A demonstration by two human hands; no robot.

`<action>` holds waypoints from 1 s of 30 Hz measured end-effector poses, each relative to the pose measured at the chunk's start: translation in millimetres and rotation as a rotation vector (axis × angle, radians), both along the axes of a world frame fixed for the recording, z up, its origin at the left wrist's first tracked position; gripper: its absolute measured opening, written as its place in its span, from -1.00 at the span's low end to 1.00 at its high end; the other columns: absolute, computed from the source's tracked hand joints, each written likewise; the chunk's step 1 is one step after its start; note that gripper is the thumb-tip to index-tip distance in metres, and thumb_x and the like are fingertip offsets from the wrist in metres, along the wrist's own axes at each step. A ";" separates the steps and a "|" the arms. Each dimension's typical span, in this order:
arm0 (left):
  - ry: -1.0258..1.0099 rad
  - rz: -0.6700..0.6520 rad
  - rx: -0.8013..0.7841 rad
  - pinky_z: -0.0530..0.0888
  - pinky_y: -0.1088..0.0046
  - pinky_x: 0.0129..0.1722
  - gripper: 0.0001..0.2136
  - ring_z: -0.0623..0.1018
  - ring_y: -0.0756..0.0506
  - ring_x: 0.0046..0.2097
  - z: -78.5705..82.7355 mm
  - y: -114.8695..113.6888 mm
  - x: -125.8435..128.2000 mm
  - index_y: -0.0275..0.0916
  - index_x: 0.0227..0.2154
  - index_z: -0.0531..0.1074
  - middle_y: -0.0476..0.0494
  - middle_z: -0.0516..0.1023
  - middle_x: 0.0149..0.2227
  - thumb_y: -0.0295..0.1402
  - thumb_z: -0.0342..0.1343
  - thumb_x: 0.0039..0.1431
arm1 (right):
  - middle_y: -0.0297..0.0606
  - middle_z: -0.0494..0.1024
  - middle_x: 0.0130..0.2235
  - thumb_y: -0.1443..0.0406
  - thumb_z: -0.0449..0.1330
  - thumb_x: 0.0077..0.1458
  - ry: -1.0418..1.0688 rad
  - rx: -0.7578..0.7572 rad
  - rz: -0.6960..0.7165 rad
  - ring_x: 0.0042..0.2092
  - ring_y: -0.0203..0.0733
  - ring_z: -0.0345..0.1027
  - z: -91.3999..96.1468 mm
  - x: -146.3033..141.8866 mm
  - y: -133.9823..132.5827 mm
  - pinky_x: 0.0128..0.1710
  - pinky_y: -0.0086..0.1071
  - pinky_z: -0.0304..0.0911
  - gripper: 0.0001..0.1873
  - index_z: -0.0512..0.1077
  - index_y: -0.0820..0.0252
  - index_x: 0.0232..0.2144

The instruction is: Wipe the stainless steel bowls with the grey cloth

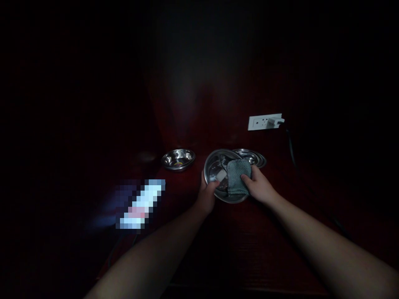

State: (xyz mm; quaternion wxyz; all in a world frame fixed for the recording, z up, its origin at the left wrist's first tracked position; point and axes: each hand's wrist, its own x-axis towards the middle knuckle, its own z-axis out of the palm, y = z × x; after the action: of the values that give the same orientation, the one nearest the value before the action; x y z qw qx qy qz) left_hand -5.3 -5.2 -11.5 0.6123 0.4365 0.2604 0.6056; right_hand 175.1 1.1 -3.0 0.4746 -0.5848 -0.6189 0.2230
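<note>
A shiny steel bowl (211, 166) is held tilted above the dark red surface. My left hand (208, 194) grips its left rim, thumb on the inside and fingers behind. A grey-green cloth (238, 177) is pinched in my right hand (258, 182) and lies over the bowl's right side, its lower edge near the rim. Inside the bowl is a pale patch, perhaps a label or a reflection; I cannot tell which. Behind the bowl, partly hidden by it, several steel dishes (260, 158) sit nested together.
To the left stand stacked steel bowls (178, 159) with a coloured sticker inside. A glowing, pixelated screen (141, 205) lies nearer on the left. A white wall socket (264, 122) holds a plug, and a dark cable (291, 151) runs down the right side. The surroundings are very dark.
</note>
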 end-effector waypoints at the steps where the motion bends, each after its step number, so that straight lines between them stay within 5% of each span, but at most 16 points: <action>1: 0.001 -0.001 -0.025 0.30 0.19 0.06 -0.54 0.40 -0.23 0.07 -0.7 0.6 -0.1 -0.30 -0.04 0.32 -0.22 0.49 -0.06 -0.37 0.10 -0.08 | -0.17 0.45 -0.19 0.24 0.07 0.02 -0.006 -0.008 -0.002 -0.18 -0.09 0.37 0.7 0.2 -0.3 -0.14 -0.19 0.29 -0.68 0.22 0.18 -0.14; 9: -0.027 -0.056 -0.188 0.39 0.16 -0.05 -0.58 0.51 -0.26 -0.07 -5.9 3.9 0.4 -0.33 -0.12 0.40 -0.24 0.55 -0.16 -0.27 0.09 -0.08 | -0.20 0.44 -0.20 0.24 0.12 -0.03 0.000 -0.017 -0.011 -0.18 -0.11 0.38 4.7 0.5 -2.8 -0.17 -0.21 0.31 -0.66 0.21 0.17 -0.16; 17: -0.017 0.006 -0.104 0.33 0.22 0.05 -0.67 0.43 -0.23 0.05 -4.4 -0.3 0.8 -0.36 -0.19 0.41 -0.25 0.52 -0.10 -0.30 0.08 -0.04 | -0.26 0.39 -0.32 0.27 0.11 -0.04 0.018 -0.005 -0.018 -0.28 -0.09 0.37 2.0 0.1 -3.5 -0.27 -0.21 0.32 -0.68 0.13 0.12 -0.20; 30: -0.011 -0.002 -0.066 0.35 0.20 0.00 -0.39 0.42 -0.21 0.04 0.7 -14.0 -1.7 -0.17 0.11 0.15 -0.21 0.42 0.02 -0.36 0.12 -0.07 | -0.24 0.45 -0.27 0.21 0.14 -0.03 0.136 0.006 0.043 -0.25 -0.06 0.38 0.3 -2.8 -5.2 -0.26 -0.18 0.32 -0.74 0.21 0.09 -0.26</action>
State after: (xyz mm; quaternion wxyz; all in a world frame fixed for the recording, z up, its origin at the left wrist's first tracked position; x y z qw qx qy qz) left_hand -7.0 -19.2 -10.8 0.6285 0.4127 0.2765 0.5986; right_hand 172.4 -4.1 -2.7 0.5125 -0.5533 -0.5984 0.2704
